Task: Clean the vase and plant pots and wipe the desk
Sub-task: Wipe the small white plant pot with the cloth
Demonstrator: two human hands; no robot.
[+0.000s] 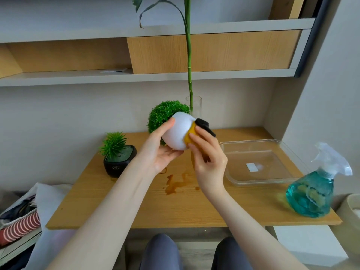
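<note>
My left hand (157, 154) holds a round white plant pot (179, 131) above the desk, tilted so that its green ball plant (165, 115) points away and to the left. My right hand (209, 158) grips a yellow sponge with a black scrubbing side (202, 126) and presses it against the pot's right side. A small black pot with a spiky green plant (117, 158) stands on the wooden desk (175, 207) at the left. Behind the white pot stands a clear glass vase (197, 107) with a tall green stalk. A brown wet stain (175, 184) lies on the desk below my hands.
A clear plastic tray (257, 162) sits on the desk's right half. A spray bottle of blue-green liquid (315, 191) stands at the front right corner. Shelves run along the wall above. A bag with striped cloth (21, 221) lies left of the desk.
</note>
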